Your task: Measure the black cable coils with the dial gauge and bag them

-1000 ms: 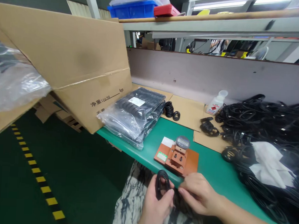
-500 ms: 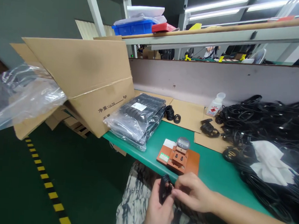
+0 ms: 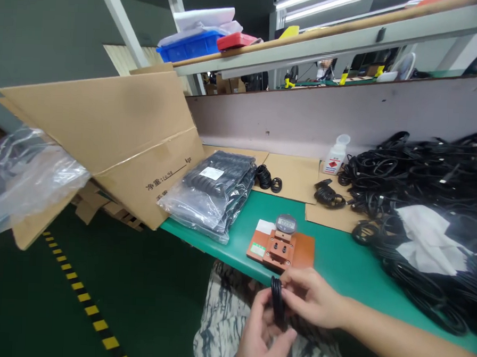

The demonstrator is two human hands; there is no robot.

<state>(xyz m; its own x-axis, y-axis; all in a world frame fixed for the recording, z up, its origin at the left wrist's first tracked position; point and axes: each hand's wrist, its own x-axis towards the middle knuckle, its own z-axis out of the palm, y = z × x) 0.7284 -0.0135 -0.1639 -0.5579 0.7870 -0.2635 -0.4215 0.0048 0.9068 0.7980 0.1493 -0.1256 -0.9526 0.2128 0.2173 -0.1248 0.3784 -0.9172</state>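
Observation:
A small coil of black cable (image 3: 277, 300) is held upright above my lap, just off the bench's front edge. My left hand (image 3: 261, 331) grips it from the left and below, fingers behind the loops. From the right, my right hand (image 3: 314, 298) pinches at the coil's edge; its fingertips are partly hidden behind the loops. Right beyond my hands, an orange-brown gauge fixture (image 3: 280, 252) rests on the green bench (image 3: 338, 263), with a round digital dial (image 3: 287, 223) mounted on top.
Plastic bags of black coiled cables (image 3: 218, 183) lie beside an open cardboard box (image 3: 145, 131) at the left. Small coils (image 3: 263, 176) and a white bottle (image 3: 336, 154) stand farther back. A heap of black cables (image 3: 422, 183) with a white cloth (image 3: 431, 239) covers the right side.
The coil has turned more edge-on and moved slightly right with my hands. My left fingers have shifted around it. The camera view has tilted and shifted a little.

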